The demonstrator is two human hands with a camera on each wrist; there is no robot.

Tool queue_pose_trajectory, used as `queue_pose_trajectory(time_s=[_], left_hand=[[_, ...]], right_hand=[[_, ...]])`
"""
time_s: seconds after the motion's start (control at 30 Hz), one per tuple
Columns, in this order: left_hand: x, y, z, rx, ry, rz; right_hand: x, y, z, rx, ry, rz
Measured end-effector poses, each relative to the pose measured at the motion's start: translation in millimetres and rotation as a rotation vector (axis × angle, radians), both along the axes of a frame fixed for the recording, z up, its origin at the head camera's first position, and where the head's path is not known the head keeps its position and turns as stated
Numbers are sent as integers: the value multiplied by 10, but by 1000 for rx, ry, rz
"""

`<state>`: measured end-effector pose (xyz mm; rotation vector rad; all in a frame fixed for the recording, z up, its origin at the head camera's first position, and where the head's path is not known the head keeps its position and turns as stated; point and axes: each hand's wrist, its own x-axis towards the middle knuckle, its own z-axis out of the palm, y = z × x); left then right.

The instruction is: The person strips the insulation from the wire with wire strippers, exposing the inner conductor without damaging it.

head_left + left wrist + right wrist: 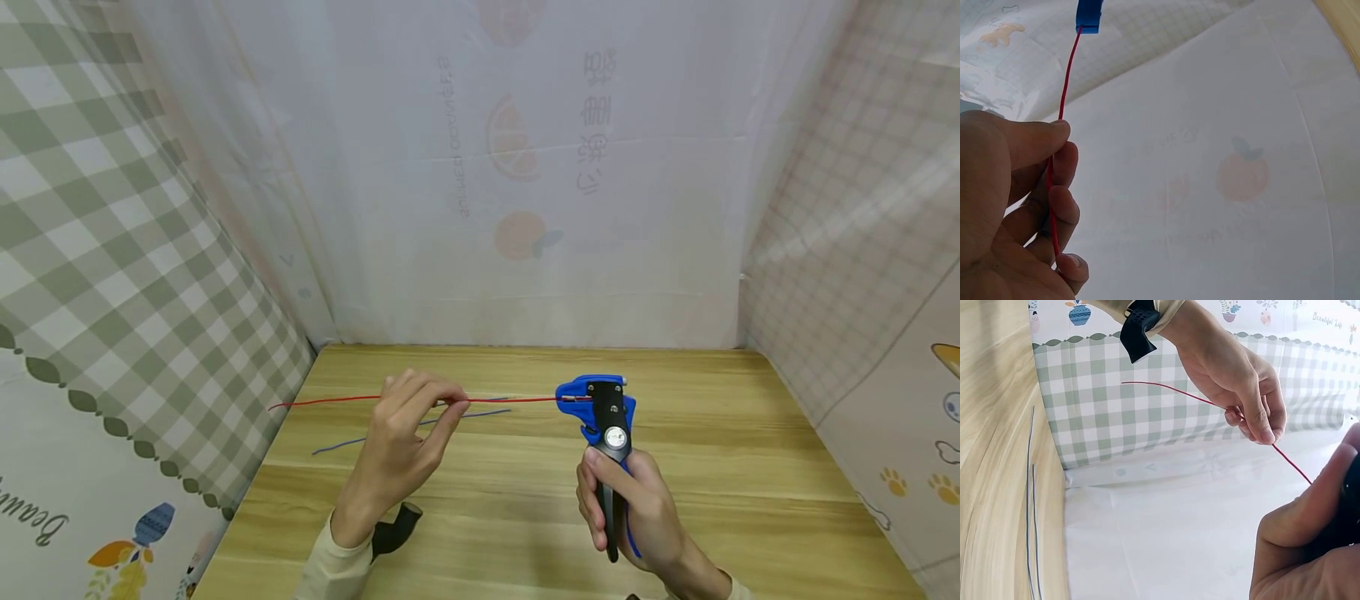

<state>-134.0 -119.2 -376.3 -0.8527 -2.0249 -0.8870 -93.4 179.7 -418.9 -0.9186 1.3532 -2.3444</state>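
My left hand pinches a red wire between thumb and fingertips, and the wire's loose end trails off to the left. In the left wrist view the red wire crosses the curled fingers and runs up to a blue jaw tip. My right hand grips the handles of a blue and black wire stripper, held upright. The wire's right end lies in the head of this tool. From the right wrist view, the left hand holds the wire stretched towards the right hand, which hides most of the stripper.
Two blue wires lie on the wooden table, partly behind the left hand in the head view. A black strap sits at the left wrist. Printed curtains stand along the left, back and right sides.
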Motion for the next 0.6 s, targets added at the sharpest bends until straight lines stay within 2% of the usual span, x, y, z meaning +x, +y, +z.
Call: queue_pose_trajectory(time_s=[0.6], left_hand=[[12, -32, -13, 4, -26, 4]], right_hand=[[-7, 5, 4, 7, -5, 6]])
